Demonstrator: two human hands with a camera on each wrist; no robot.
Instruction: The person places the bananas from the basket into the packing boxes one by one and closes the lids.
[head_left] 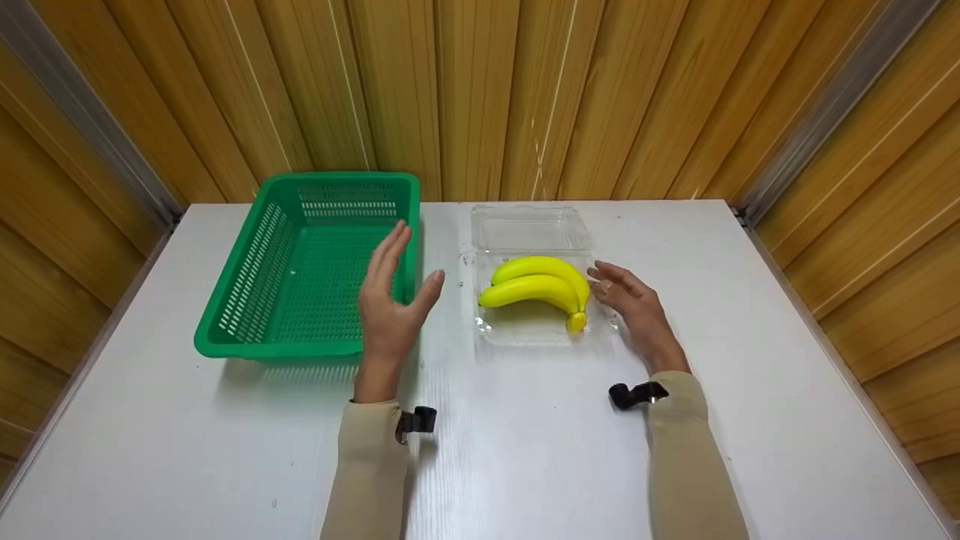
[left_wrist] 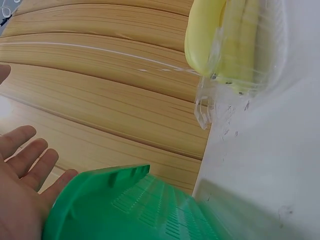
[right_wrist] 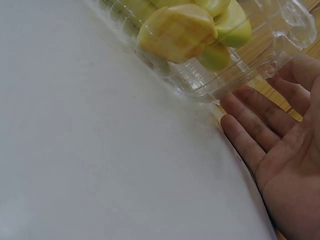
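Note:
A bunch of yellow bananas (head_left: 536, 285) lies in a clear plastic clamshell box (head_left: 517, 336), whose lid (head_left: 531, 229) is folded back toward the wall. My right hand (head_left: 634, 307) is at the box's right side with fingers relaxed. In the right wrist view, that hand (right_wrist: 285, 145) has its fingertips right at the box's edge; whether they touch is hard to tell. Over the right rim of a green basket (head_left: 277, 350), my left hand (head_left: 390, 307) is raised, fingers extended and thumb spread, holding nothing. The left wrist view shows its fingers (left_wrist: 35, 162) beside the basket.
The basket stands to the left of the box on a white table (head_left: 510, 450). Wood-patterned panels (head_left: 480, 97) rise behind the table and along both sides. A small black wrist camera (head_left: 420, 420) sits on the left sleeve, another camera (head_left: 634, 395) on the right.

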